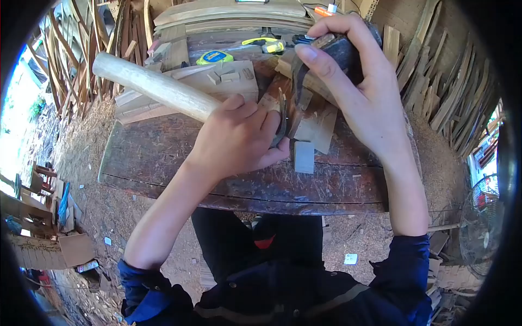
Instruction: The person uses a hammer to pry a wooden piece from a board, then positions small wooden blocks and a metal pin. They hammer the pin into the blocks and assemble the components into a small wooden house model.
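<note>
My left hand (234, 138) is closed low around a thick, pale wooden handle (157, 89) that slants up to the left. A thin, dark, curved metal piece (283, 114) shows beside its fingers; whether it joins the handle is hidden. Higher up on the right, my right hand (364, 81) grips a bulky black tool (345, 51) between thumb and fingers. A dark curved part (298, 81) hangs down from it, and its exact kind I cannot make out. Below the hands lies a small grey rectangular block (304, 157) on the worn wooden bench (163, 157).
Beyond my left hand lie a yellow-green tape measure (215, 57), a yellow-handled tool (273, 46) and small wood pieces (228, 76) on a board. Stacked boards (234, 12) line the back. Wood strips (440, 81) lean at both sides. A fan (481, 228) stands right.
</note>
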{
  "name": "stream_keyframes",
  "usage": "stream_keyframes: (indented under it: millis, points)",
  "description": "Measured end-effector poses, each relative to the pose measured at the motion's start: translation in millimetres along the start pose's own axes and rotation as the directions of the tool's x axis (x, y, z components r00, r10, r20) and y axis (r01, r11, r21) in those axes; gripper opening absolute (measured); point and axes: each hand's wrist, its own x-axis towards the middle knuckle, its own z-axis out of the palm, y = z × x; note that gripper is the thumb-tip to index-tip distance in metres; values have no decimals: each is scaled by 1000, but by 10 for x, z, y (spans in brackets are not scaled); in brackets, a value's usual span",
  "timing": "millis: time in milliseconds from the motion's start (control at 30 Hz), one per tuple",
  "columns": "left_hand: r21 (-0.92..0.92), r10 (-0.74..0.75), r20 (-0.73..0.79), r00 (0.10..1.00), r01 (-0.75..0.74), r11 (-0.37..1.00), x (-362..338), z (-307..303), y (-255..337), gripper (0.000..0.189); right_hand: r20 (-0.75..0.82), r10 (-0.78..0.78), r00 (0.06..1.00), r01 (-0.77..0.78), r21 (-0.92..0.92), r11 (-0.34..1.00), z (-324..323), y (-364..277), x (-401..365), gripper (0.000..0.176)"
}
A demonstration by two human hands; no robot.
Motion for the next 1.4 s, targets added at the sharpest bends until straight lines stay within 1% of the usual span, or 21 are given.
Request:
stream_keyframes:
  millis: [67,100,167,200,300,400,500,600,700,767,833,933,1067,1200,1400]
  points:
    - [-1,4,-13,1000,-4,1000,-8,26,-3,34,47,33,998,-33,-5,999,-1,6,-31,29]
    - [-14,-24,-22,999,24,1000,-2,17,73,35,88,17,996,-12,-52,999,-47,-40,-45,28]
    - [-4,-36,-14,999,36,999,-9,-1,70,39,121,-21,992,35,-110,993,0,-37,-69,27]
    - [-9,-36,-15,999,36,999,-15,-5,66,38,116,-58,992,69,-98,993,38,6,-79,25]
    - [-21,-31,-17,999,31,999,-36,-14,52,37,129,0,992,13,-100,995,56,-41,-73,25]
    - [-17,-23,-23,999,23,1000,-39,-19,42,37,112,-53,992,64,-96,993,69,-10,-69,23]
    - [-8,-31,-26,999,31,999,-58,-26,60,36,132,-9,991,20,-81,997,37,-77,-71,23]
    - [5,-32,-36,999,33,999,-75,-40,81,35,117,-7,993,12,-48,999,54,-38,-78,24]
    - [15,-22,-43,999,22,1000,-77,-82,100,36,152,45,987,-34,-76,997,24,-74,-80,25]
    - [32,-27,-30,999,28,999,-83,-104,110,36,139,22,990,-14,-60,998,29,-61,-95,25]
    - [47,-30,-48,998,33,998,-98,-81,118,36,133,37,990,-33,-36,999,48,-88,-97,26]
    - [38,-55,-73,996,58,998,-117,-54,129,36,117,102,988,-103,5,995,55,-191,-118,26]
    - [28,-84,-76,994,86,996,-137,-75,125,35,63,73,995,-77,60,995,72,-218,-109,23]
    - [22,-83,-91,992,85,996,-150,-60,126,35,57,25,998,-30,94,995,31,-175,-84,20]
    - [16,-94,-95,991,96,995,-167,-42,127,36,46,19,999,-22,62,998,41,-193,-99,19]
